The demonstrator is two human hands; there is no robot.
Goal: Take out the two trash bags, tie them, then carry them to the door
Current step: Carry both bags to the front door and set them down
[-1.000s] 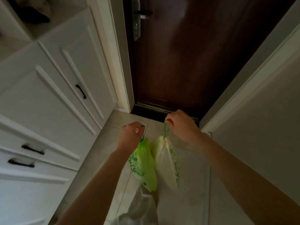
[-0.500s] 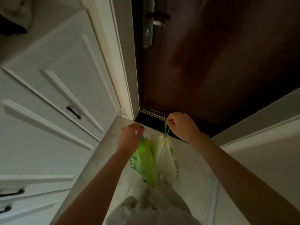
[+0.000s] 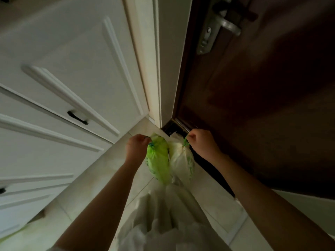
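Two tied trash bags hang side by side just above the tiled floor, close to the foot of the dark brown door (image 3: 262,105). My left hand (image 3: 136,146) grips the knotted top of the bright green bag (image 3: 157,162). My right hand (image 3: 201,142) pinches the green drawstring of the pale whitish bag (image 3: 181,160). The two bags touch each other. Both bag bottoms hang free over the pale floor tiles (image 3: 108,169), near the door's threshold.
White cabinet doors (image 3: 63,78) with black handles (image 3: 77,118) fill the left side. A white door frame (image 3: 145,60) stands between the cabinet and the door. A metal lever handle (image 3: 217,24) sits high on the door. Pale clothing (image 3: 172,223) shows below.
The view has closed in on the door and tilted; the door and cabinet loom larger. Both hands keep their hold and the bags now hang nearer the threshold.
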